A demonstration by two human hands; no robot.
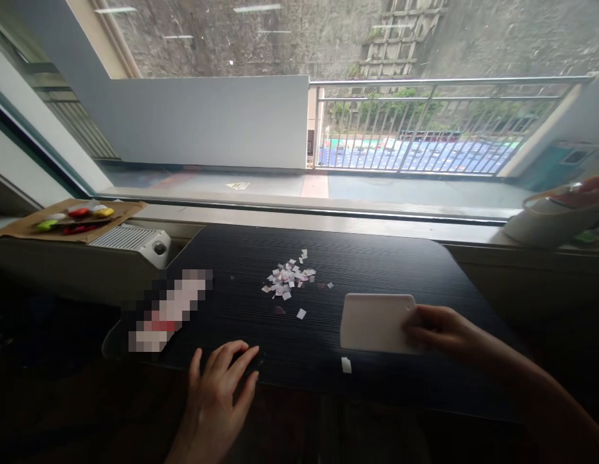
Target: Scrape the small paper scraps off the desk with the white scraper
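My right hand [437, 327] grips the right end of a white plastic scraper [374, 322], a flat rectangular sheet with rounded corners and a small hole. Its lower edge is close to the black table [386, 264]; whether it touches, I cannot tell. Below it lies a small white paper piece [346, 365]. At the table's near edge, my left hand [222, 374] has its fingers spread and holds nothing. Beyond both hands sits a loose pile of small paper scraps [287, 277], pale and partly pinkish. A single square scrap [301, 314] lies just in front of the pile.
A blurred-out pale and red item [171, 312] lies on the table's left side. Further left, a cardboard sheet [19, 222] carries colourful items beside a white vented box [135, 243]. Behind the table run a windowsill [280, 216] and window. A pale rounded container [545, 222] stands at right.
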